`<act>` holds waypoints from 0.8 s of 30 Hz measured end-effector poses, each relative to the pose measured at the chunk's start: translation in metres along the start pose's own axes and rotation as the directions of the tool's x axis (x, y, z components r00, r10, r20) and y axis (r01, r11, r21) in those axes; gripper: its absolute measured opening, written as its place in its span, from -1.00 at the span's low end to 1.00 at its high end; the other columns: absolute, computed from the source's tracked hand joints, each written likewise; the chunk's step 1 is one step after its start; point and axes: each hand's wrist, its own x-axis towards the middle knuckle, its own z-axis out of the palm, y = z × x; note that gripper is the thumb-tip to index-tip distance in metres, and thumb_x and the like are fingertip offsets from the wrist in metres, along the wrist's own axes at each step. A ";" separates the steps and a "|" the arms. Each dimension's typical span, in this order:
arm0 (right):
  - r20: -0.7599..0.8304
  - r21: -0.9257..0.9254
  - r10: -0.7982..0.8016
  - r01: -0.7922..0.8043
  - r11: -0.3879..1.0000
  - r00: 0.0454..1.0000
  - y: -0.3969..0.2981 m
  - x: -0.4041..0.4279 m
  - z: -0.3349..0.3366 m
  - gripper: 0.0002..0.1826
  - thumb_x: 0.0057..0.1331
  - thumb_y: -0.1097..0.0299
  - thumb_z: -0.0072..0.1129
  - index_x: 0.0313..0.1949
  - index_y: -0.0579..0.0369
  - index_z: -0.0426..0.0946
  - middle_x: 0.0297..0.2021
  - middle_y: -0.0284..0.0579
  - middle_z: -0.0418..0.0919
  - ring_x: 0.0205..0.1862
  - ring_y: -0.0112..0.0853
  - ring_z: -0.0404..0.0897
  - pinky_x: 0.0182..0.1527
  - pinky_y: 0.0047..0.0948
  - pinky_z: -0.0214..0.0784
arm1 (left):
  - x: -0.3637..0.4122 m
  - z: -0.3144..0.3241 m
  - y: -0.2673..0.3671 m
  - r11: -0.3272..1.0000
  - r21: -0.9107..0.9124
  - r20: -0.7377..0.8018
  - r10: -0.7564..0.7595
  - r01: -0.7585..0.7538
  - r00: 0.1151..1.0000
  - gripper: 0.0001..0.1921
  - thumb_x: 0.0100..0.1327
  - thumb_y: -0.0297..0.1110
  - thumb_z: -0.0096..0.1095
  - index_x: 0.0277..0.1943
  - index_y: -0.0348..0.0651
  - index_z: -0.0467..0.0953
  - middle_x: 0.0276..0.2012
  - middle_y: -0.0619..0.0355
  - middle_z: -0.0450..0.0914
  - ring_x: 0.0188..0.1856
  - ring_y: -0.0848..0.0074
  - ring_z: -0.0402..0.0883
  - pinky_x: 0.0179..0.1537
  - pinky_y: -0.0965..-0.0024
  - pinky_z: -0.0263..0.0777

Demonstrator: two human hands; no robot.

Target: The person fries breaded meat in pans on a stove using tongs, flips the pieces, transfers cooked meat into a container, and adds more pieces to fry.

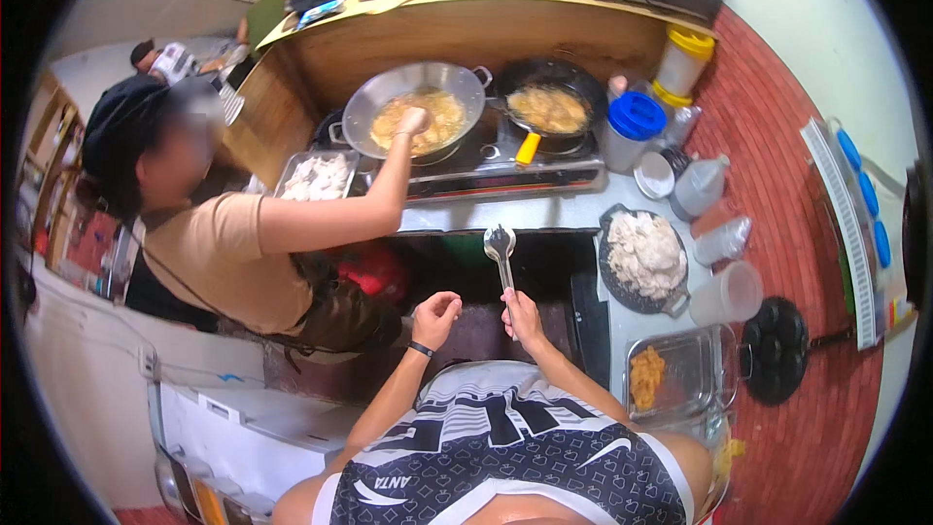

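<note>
In my right hand is a metal utensil with a spoon and fork end, pointing away from me; whether it is tongs or two separate pieces is unclear. My left hand, with a dark wristband below it, hovers to the left with loosely curled fingers and nothing visible in them. Beyond both hands, a gas stove carries a wide metal wok and a black frying pan with a yellow handle. Battered pieces fry in the pan's oil.
At left, a co-worker reaches a hand over the wok. A tray of floured pieces sits beside the stove. On the right counter stand a floured heap, a blue-lidded container, and a clear tray holding fried food.
</note>
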 end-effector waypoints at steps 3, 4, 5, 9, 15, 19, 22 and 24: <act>-0.063 -0.003 -0.005 0.005 1.000 0.998 0.004 -0.007 -0.018 -0.49 0.43 -0.12 -0.10 -0.20 0.17 0.39 -0.69 -0.31 0.30 -0.76 -0.58 0.26 -0.73 -0.57 0.13 | 0.004 0.015 0.001 1.000 0.000 0.064 -0.013 0.013 0.998 -0.86 0.32 -0.43 0.21 -0.16 -0.33 0.58 -0.36 0.18 0.62 -0.35 0.60 0.61 -0.34 0.55 0.49; -0.080 -0.008 0.005 -0.006 1.000 0.997 0.005 -0.010 -0.025 -0.49 0.43 -0.12 -0.09 -0.20 0.17 0.39 -0.69 -0.30 0.30 -0.76 -0.58 0.27 -0.73 -0.57 0.14 | 0.006 0.021 0.000 1.000 -0.019 0.070 -0.011 0.012 0.998 -0.86 0.31 -0.44 0.22 -0.16 -0.33 0.58 -0.36 0.18 0.62 -0.35 0.60 0.61 -0.34 0.55 0.49; -0.094 -0.017 0.016 -0.018 1.000 0.995 0.003 -0.014 -0.034 -0.49 0.43 -0.12 -0.09 -0.20 0.18 0.39 -0.69 -0.30 0.31 -0.76 -0.58 0.27 -0.73 -0.57 0.15 | 0.006 0.030 0.000 0.999 -0.043 0.071 -0.010 0.013 0.997 -0.86 0.31 -0.44 0.22 -0.16 -0.33 0.58 -0.36 0.18 0.62 -0.34 0.60 0.61 -0.34 0.55 0.49; -0.144 0.000 0.011 -0.011 1.000 0.990 -0.002 -0.029 -0.072 -0.49 0.42 -0.13 -0.08 -0.22 0.17 0.39 -0.69 -0.31 0.31 -0.77 -0.58 0.27 -0.73 -0.57 0.15 | 0.009 0.067 0.000 0.998 -0.052 0.141 -0.016 0.024 0.990 -0.84 0.32 -0.40 0.22 -0.16 -0.32 0.58 -0.37 0.19 0.64 -0.34 0.63 0.62 -0.32 0.55 0.50; -0.249 0.006 0.016 -0.015 1.000 0.968 -0.006 -0.045 -0.138 -0.52 0.40 -0.12 -0.01 -0.29 0.12 0.38 -0.69 -0.31 0.32 -0.78 -0.58 0.26 -0.73 -0.55 0.13 | 0.012 0.134 -0.002 0.996 -0.071 0.286 -0.037 0.060 0.957 -0.85 0.31 -0.39 0.22 -0.20 -0.33 0.58 -0.39 0.19 0.64 -0.34 0.61 0.61 -0.30 0.54 0.50; -0.367 -0.012 0.019 -0.025 1.000 0.930 -0.014 -0.056 -0.164 -0.56 0.39 -0.08 0.02 -0.30 0.10 0.35 -0.69 -0.32 0.30 -0.78 -0.57 0.26 -0.75 -0.56 0.11 | 0.013 0.168 -0.003 0.993 0.005 0.287 -0.115 0.119 0.951 -0.84 0.31 -0.38 0.22 -0.20 -0.32 0.59 -0.39 0.18 0.64 -0.34 0.62 0.61 -0.29 0.53 0.51; -0.412 0.104 0.082 -0.043 0.994 0.908 -0.011 -0.054 -0.184 -0.58 0.40 -0.07 0.02 -0.27 0.08 0.34 -0.68 -0.34 0.29 -0.79 -0.57 0.25 -0.77 -0.57 0.08 | 0.011 0.186 -0.002 0.989 0.023 0.281 -0.147 0.146 0.948 -0.84 0.31 -0.37 0.22 -0.20 -0.31 0.59 -0.40 0.18 0.64 -0.34 0.62 0.62 -0.29 0.53 0.51; -0.418 0.103 0.105 -0.068 0.992 0.902 -0.012 -0.050 -0.195 -0.60 0.40 -0.06 0.03 -0.23 0.06 0.33 -0.67 -0.35 0.28 -0.79 -0.60 0.21 -0.78 -0.58 0.05 | 0.009 0.189 -0.001 0.985 0.027 0.270 -0.172 0.171 0.948 -0.83 0.31 -0.36 0.22 -0.19 -0.32 0.59 -0.39 0.18 0.65 -0.34 0.62 0.62 -0.29 0.53 0.51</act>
